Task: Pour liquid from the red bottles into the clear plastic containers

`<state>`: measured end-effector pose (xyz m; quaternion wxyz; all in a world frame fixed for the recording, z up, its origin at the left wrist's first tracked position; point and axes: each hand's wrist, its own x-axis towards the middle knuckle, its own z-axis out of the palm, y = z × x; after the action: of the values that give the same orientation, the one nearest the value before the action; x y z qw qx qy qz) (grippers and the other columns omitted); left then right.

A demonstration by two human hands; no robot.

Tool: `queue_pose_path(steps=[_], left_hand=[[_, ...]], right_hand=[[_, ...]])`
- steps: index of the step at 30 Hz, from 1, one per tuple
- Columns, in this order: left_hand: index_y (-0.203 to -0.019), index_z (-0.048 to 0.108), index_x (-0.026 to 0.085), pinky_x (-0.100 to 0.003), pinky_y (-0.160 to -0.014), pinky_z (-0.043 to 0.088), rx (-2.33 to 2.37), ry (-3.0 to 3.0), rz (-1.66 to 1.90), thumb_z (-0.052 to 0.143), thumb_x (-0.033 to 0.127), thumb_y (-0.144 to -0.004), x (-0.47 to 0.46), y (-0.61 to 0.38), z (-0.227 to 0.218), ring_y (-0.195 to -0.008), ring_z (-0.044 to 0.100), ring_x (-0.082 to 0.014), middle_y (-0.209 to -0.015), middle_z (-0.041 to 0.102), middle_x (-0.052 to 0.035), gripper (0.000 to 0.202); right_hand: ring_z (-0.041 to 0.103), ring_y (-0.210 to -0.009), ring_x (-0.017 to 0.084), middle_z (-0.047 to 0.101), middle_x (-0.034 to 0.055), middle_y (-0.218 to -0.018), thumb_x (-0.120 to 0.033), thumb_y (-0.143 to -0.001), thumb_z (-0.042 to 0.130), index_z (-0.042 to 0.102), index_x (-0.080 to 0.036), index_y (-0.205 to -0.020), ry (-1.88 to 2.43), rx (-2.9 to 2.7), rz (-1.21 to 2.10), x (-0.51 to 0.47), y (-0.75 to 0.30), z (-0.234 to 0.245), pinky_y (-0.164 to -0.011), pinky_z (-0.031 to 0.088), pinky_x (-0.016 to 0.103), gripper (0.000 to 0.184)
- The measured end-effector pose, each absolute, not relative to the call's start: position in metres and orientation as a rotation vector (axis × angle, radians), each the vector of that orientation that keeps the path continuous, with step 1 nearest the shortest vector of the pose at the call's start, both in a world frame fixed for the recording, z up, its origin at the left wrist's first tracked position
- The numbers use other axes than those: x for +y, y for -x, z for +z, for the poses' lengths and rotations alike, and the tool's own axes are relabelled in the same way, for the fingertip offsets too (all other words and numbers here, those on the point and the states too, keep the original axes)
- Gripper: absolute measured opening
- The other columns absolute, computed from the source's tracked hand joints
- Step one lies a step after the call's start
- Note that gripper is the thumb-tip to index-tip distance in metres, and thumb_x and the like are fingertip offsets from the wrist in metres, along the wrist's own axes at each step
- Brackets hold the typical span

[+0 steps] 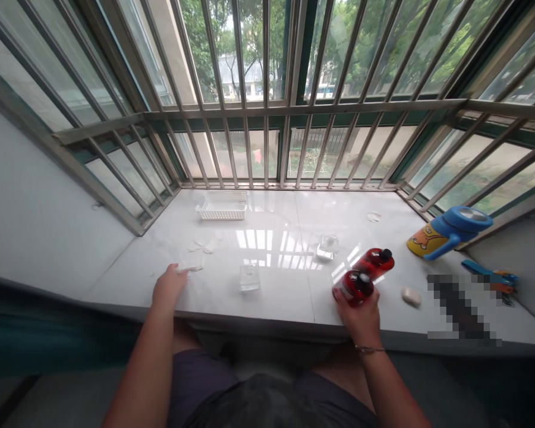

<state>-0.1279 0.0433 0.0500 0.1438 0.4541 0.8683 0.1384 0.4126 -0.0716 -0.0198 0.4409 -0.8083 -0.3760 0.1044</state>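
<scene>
Right hand (pixel 359 318) grips glossy red plastic bottle (pixel 353 287)
Fingers (pixel 342 299) wrapped round it; left hand (pixel 169 286), fingers (pixel 178 274) together, touches flat white scrap (pixel 190 264)

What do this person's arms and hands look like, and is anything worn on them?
The left arm and right arm are bare, with no sleeves. The left hand and right hand wear no gloves. A thin bracelet circles the right wrist.
</scene>
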Motion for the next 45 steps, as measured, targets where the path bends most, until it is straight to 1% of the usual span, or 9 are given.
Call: queue_pose_path(steps=[3, 10, 18, 22, 25, 30, 36, 40, 45], left_hand=[[-0.133, 0.069, 0.018, -0.048, -0.095, 0.057, 2.517, -1.313, 0.326, 0.066, 0.047, -0.091, 0.052, 0.133, 0.045, -0.115, 0.074, -0.0428, -0.117, 0.080, -0.0212, 0.051], [-0.126, 0.071, 0.022, -0.038, -0.087, 0.058, 2.508, -1.397, 0.320, 0.061, 0.043, -0.094, 0.055, 0.135, 0.041, -0.107, 0.077, -0.0347, -0.105, 0.083, -0.0138, 0.039], [-0.121, 0.070, 0.022, -0.042, -0.084, 0.057, 2.577, -1.440, 0.322, 0.044, 0.048, -0.104, 0.049, 0.128, 0.045, -0.103, 0.076, -0.0381, -0.109, 0.081, -0.0165, 0.040], [-0.121, 0.067, 0.021, -0.042, -0.086, 0.056, 2.573, -1.487, 0.314, 0.044, 0.047, -0.105, 0.049, 0.118, 0.044, -0.105, 0.075, -0.0375, -0.110, 0.080, -0.0162, 0.038], [-0.128, 0.066, 0.020, -0.042, -0.089, 0.056, 2.550, -1.526, 0.288, 0.046, 0.046, -0.105, 0.054, 0.112, 0.039, -0.110, 0.074, -0.0375, -0.115, 0.080, -0.0171, 0.041], [-0.143, 0.062, 0.013, -0.046, -0.093, 0.057, 2.536, -1.555, 0.219, 0.048, 0.043, -0.104, 0.066, 0.113, 0.034, -0.119, 0.072, -0.0405, -0.129, 0.075, -0.0245, 0.051], [-0.138, 0.067, 0.013, -0.043, -0.095, 0.058, 2.518, -1.597, 0.181, 0.052, 0.024, -0.099, 0.078, 0.123, 0.035, -0.119, 0.074, -0.0388, -0.128, 0.077, -0.0229, 0.043], [-0.129, 0.070, 0.010, -0.044, -0.091, 0.059, 2.538, -1.604, 0.186, 0.056, 0.028, -0.098, 0.077, 0.125, 0.037, -0.113, 0.075, -0.0405, -0.119, 0.078, -0.0261, 0.039], [-0.131, 0.068, 0.011, -0.045, -0.088, 0.060, 2.554, -1.603, 0.267, 0.056, 0.035, -0.100, 0.073, 0.121, 0.043, -0.109, 0.076, -0.0411, -0.114, 0.081, -0.0239, 0.041]], right_hand=[[0.071, -0.113, 0.043, 0.070, 0.0209, -0.131, -0.083, -0.066, 0.078, 0.044, -0.021, -0.154, 2.007, -0.899, 0.317, -0.071, -0.414, -0.018, -0.092, 0.057, 0.054, 0.112], [0.069, -0.116, 0.045, 0.068, 0.0218, -0.133, -0.083, -0.065, 0.077, 0.043, -0.019, -0.153, 2.008, -0.889, 0.312, -0.071, -0.410, -0.018, -0.096, 0.056, 0.055, 0.114], [0.069, -0.116, 0.044, 0.067, 0.0229, -0.134, -0.083, -0.066, 0.077, 0.044, -0.019, -0.154, 2.007, -0.886, 0.325, -0.071, -0.408, -0.013, -0.095, 0.055, 0.052, 0.113], [0.068, -0.116, 0.043, 0.067, 0.0225, -0.133, -0.082, -0.065, 0.078, 0.044, -0.017, -0.153, 1.998, -0.886, 0.329, -0.072, -0.407, -0.011, -0.096, 0.055, 0.053, 0.114], [0.068, -0.117, 0.044, 0.067, 0.0224, -0.134, -0.082, -0.064, 0.078, 0.044, -0.018, -0.153, 1.994, -0.886, 0.330, -0.072, -0.407, -0.010, -0.097, 0.055, 0.054, 0.115], [0.069, -0.118, 0.044, 0.067, 0.0227, -0.134, -0.083, -0.065, 0.077, 0.043, -0.018, -0.154, 1.983, -0.884, 0.333, -0.072, -0.407, -0.011, -0.098, 0.055, 0.054, 0.115], [0.068, -0.119, 0.044, 0.067, 0.0225, -0.135, -0.082, -0.066, 0.078, 0.043, -0.017, -0.155, 1.983, -0.877, 0.339, -0.071, -0.407, -0.012, -0.099, 0.055, 0.054, 0.116], [0.068, -0.120, 0.043, 0.066, 0.0212, -0.138, -0.082, -0.066, 0.078, 0.043, -0.019, -0.154, 1.980, -0.878, 0.348, -0.072, -0.407, -0.009, -0.101, 0.054, 0.054, 0.114], [0.067, -0.120, 0.044, 0.066, 0.0212, -0.137, -0.082, -0.064, 0.078, 0.043, -0.018, -0.154, 1.973, -0.874, 0.365, -0.072, -0.407, -0.007, -0.101, 0.054, 0.054, 0.115]])
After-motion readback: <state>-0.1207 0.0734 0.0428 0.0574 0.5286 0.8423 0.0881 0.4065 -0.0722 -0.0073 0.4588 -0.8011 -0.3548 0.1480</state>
